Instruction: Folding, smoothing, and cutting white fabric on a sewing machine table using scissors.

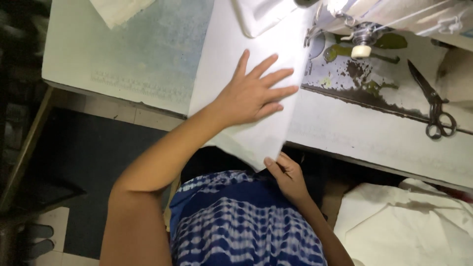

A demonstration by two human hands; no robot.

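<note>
A long piece of white fabric point(226, 54) lies on the sewing table point(128, 54) and hangs over its near edge. My left hand point(253, 91) presses flat on the fabric, fingers spread, pointing toward the sewing machine point(364, 19) at the top right. My right hand point(286, 175) pinches the fabric's lower corner below the table edge, above my lap in blue-and-white patterned cloth point(246, 221). The machine's presser foot area point(362, 42) sits just right of the fabric's far edge.
Metal scissors point(433, 106) lie on the worn machine bed at the right. More white fabric is piled at the lower right point(409, 221) and at the table's top left point(118, 10). A dark mat point(93, 148) covers the floor to the left.
</note>
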